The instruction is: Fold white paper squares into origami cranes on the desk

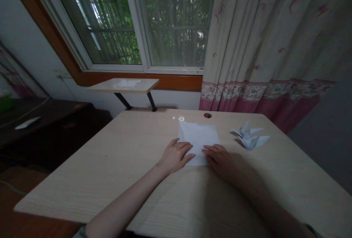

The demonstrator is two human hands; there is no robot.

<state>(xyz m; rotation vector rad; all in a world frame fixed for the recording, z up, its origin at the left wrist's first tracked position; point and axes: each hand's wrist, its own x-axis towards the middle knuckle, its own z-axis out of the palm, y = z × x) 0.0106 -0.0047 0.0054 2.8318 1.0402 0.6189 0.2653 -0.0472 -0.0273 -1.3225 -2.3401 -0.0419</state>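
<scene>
A roughly square sheet of white paper lies on the desk in front of me, with a crease or folded layer along its left side. My left hand rests over its left edge, fingers stretched out and thumb apart. On the right edge lies my right hand, its fingers extended flat on the paper and pointing inward. Between the two hands a strip of bare paper shows. To the right of my right hand stand two folded paper cranes close together.
The pale wooden desk has a round cable hole near its back edge. A small raised shelf on black legs holds some white paper. Behind are a window and a long curtain. A dark table stands to the left.
</scene>
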